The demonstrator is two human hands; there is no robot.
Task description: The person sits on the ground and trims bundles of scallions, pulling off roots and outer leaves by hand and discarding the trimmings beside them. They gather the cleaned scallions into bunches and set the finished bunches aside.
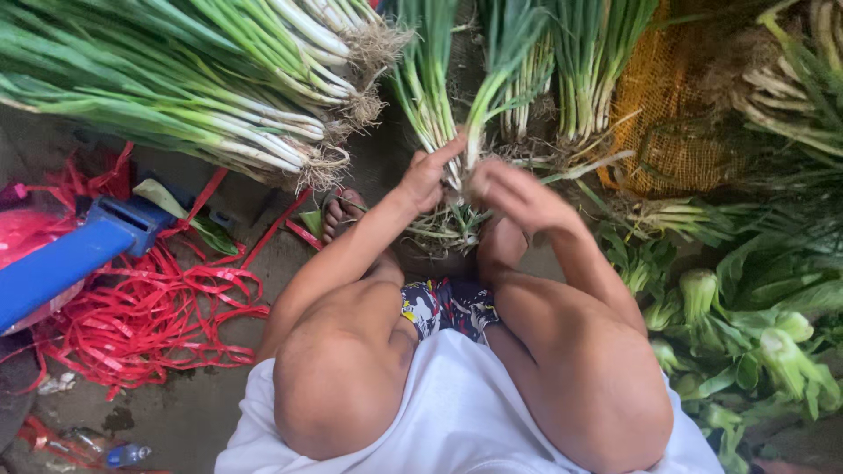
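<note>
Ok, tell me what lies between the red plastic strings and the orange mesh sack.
In the head view, the person's left hand and right hand work a spring onion bunch there; bundled spring onions lie nearer the red strings, short of the mesh sack.

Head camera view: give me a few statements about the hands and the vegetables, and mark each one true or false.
1. Both hands are at a bunch of spring onions. True: the left hand and right hand meet there.
2. The red plastic strips lie right of the knees. False: they lie on the left.
3. Leafy green cabbages are piled on the right. True.
4. The mesh sack is blue. False: it is orange-yellow.
</note>
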